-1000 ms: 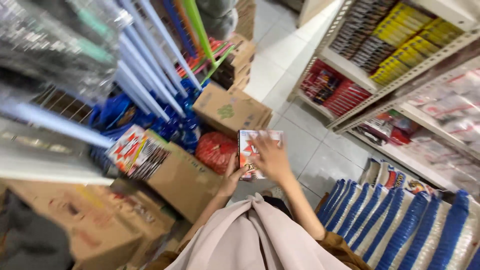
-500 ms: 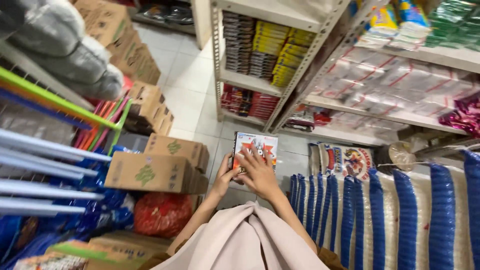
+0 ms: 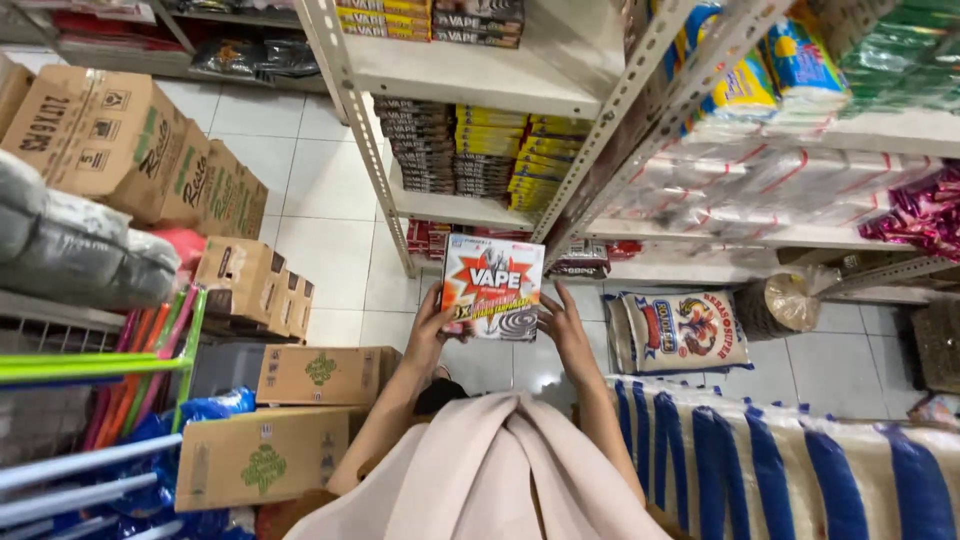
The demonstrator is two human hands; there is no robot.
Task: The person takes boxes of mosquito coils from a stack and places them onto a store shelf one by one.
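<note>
Setting: a shop aisle seen from above, looking down past the person's pale beige garment [image 3: 490, 470] to a white tiled floor [image 3: 330, 200].
Held item: a flat white, red and orange box [image 3: 492, 287] with a dark coil picture in one corner, held up face-on in front of the person, at mid-frame, in the air above the floor and in front of the shelving.
Left hand: the left hand [image 3: 432, 325] grasps the box's left edge and lower corner, fingers curled behind it, thumb on the front.
Right hand: the right hand [image 3: 566, 325] grasps the box's right edge, fingers pointing up along the side.
Shelving: a pale metal shelf unit [image 3: 470, 75] stands just beyond the box, stacked with rows of dark and yellow flat packs [image 3: 500, 155]; red packs sit on its lowest level, near the floor.
Right side: a printed sack [image 3: 680, 330] lies near the right hand; beside it a round woven bundle in clear wrap [image 3: 785, 305]. Below them, white sacks with blue stripes [image 3: 800, 470] fill the lower right corner.
Left side: brown cardboard cartons [image 3: 110, 135] are stacked along the aisle, with more cartons [image 3: 325, 375] lower down, close to the left arm. Green and pale blue handles [image 3: 90, 365] stick out at the left edge.
</note>
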